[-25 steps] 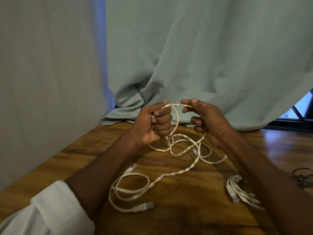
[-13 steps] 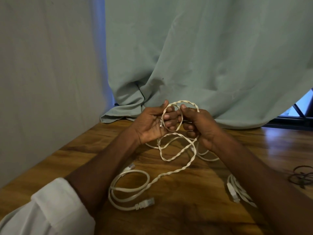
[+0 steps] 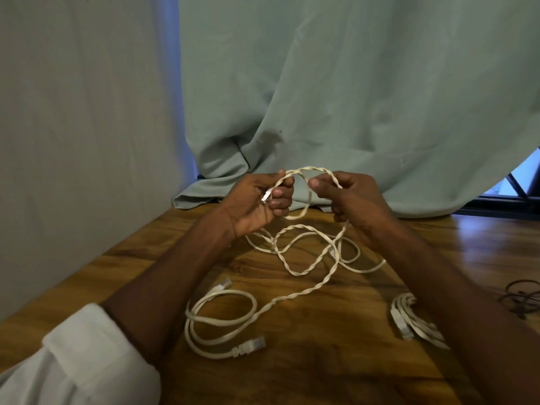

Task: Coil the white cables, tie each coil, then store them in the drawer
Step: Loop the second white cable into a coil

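A long white twisted cable (image 3: 295,299) sprawls over the wooden table (image 3: 336,361) in loose loops, its plug ends lying near the front. My left hand (image 3: 257,200) grips one plug end and a loop of this cable above the table. My right hand (image 3: 350,200) pinches the same raised loop a little to the right, and the cable runs down from it to the table. A second white cable, a coiled bundle (image 3: 409,320), lies at the right, partly hidden under my right forearm. No drawer is in view.
A pale green curtain (image 3: 336,97) hangs behind the table and bunches on its far edge. A grey wall (image 3: 81,127) borders the left side. A dark thin cable (image 3: 523,296) lies at the far right edge of the table.
My hands came together half a second ago and have now parted again, widening the raised loop between them. The loops on the table shifted slightly.
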